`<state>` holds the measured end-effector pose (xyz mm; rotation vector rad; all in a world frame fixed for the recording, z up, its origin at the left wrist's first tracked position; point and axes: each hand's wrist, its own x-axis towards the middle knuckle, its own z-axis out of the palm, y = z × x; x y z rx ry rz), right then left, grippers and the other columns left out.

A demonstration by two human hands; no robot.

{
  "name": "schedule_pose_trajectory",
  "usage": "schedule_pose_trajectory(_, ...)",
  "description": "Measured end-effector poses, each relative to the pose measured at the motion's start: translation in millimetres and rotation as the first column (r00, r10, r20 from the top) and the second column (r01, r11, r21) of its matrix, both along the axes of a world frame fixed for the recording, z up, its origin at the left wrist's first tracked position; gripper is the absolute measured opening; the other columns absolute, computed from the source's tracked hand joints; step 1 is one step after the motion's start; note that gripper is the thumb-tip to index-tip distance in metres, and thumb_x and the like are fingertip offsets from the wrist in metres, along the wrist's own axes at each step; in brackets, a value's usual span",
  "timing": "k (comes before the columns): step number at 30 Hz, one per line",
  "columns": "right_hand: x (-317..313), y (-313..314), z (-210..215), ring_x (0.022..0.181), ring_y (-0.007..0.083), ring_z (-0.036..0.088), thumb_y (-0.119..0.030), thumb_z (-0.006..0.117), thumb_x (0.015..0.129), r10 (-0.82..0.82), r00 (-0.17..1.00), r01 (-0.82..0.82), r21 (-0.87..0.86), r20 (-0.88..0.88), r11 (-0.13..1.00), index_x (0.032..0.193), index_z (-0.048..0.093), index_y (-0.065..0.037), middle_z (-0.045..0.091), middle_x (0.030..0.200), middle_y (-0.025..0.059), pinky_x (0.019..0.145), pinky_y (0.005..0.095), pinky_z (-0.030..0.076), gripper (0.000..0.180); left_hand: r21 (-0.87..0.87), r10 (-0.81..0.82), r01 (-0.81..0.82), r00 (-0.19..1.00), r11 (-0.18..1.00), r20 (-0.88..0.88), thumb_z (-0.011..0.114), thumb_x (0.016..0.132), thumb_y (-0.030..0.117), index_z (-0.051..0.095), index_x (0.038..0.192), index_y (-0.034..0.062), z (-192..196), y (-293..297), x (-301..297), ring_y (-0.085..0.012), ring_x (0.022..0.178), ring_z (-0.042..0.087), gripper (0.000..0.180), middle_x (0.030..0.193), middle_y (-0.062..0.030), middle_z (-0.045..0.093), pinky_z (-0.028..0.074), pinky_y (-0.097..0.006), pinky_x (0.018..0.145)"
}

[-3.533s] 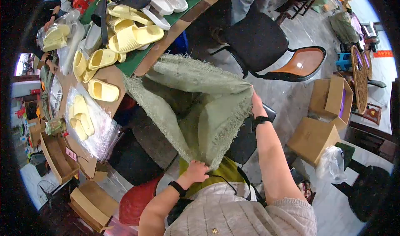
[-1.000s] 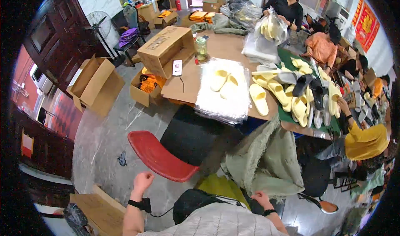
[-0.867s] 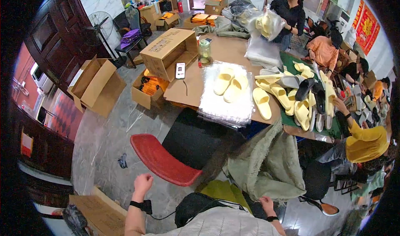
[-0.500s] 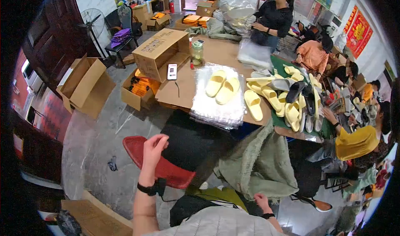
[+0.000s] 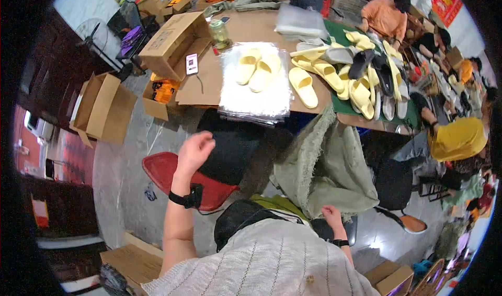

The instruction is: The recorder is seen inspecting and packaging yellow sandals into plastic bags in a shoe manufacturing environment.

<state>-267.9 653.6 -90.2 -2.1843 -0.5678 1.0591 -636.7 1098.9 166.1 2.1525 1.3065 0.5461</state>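
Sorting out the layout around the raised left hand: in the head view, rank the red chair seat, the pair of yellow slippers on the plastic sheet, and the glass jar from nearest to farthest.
From the left hand:
1. Red chair seat, just below.
2. Pair of yellow slippers, on the table ahead.
3. Glass jar, farther back by the box.

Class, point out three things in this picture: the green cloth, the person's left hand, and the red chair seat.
green cloth [image 5: 329, 165], head view, middle of its folds.
left hand [image 5: 194, 152], head view, back of the hand.
red chair seat [image 5: 162, 169], head view, bare left part.
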Motion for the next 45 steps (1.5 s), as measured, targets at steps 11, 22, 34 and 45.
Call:
schedule_pose_trajectory(11, 8.3, -17.3, 14.8, 0.083, 0.0191, 0.070, -0.023, 0.071, 0.087, -0.160, 0.986, 0.162, -0.044, 0.035, 0.986, 0.109, 0.069, -0.002, 0.073, 0.091, 0.0122, 0.077, 0.0325, 0.055, 0.030, -0.621, -0.371, -0.133, 0.700, 0.772, -0.611, 0.073, 0.077, 0.045, 0.067, 0.123, 0.0057, -154.4, 31.2, -31.4, -0.0319, 0.116, 0.063, 0.061, 0.124, -0.0186, 0.066, 0.049, -0.038, 0.099)
schedule_pose_trajectory(22, 9.5, 29.0, -35.5, 0.079, 0.0267, 0.069, -0.027, 0.066, 0.088, -0.333, 0.940, 0.329, 0.064, 0.069, 0.942, 0.097, 0.070, -0.003, 0.071, 0.087, 0.0145, 0.070, 0.0384, 0.053, 0.025, -0.100, -0.227, 0.212, 0.743, 0.972, -0.630, 0.071, 0.079, 0.041, 0.059, 0.129, 0.0090, -129.7, 191.9, 157.0, -0.0399, 0.121, 0.053, 0.061, 0.129, -0.0225, 0.057, 0.047, -0.048, 0.099)
schedule_pose_trajectory(34, -1.2, 111.0, -66.5, 0.139, 0.0282, 0.036, -0.029, 0.056, 0.098, 0.382, 0.905, -0.231, -0.541, 0.186, 0.809, 0.148, 0.042, -0.024, 0.037, 0.155, 0.0029, 0.116, 0.0630, 0.015, 0.051, -0.402, -0.497, 0.298, 0.607, 0.866, -0.620, 0.066, 0.074, 0.040, 0.073, 0.105, 0.0074, -215.4, 339.3, 214.5, -0.0383, 0.104, 0.064, 0.045, 0.110, -0.0239, 0.067, 0.053, -0.046, 0.089)
schedule_pose_trajectory(45, 43.5, 142.0, -54.5, 0.137, 0.0282, 0.038, -0.031, 0.057, 0.098, 0.300, 0.943, -0.189, -0.505, 0.147, 0.842, 0.147, 0.043, -0.022, 0.040, 0.152, 0.0037, 0.114, 0.0619, 0.018, 0.051, -0.392, -0.586, 0.459, 0.430, 0.797, -0.687, 0.067, 0.070, 0.041, 0.075, 0.091, 0.0060, -224.3, 335.7, 221.3, -0.0378, 0.088, 0.069, 0.041, 0.091, -0.0186, 0.072, 0.056, -0.045, 0.082)
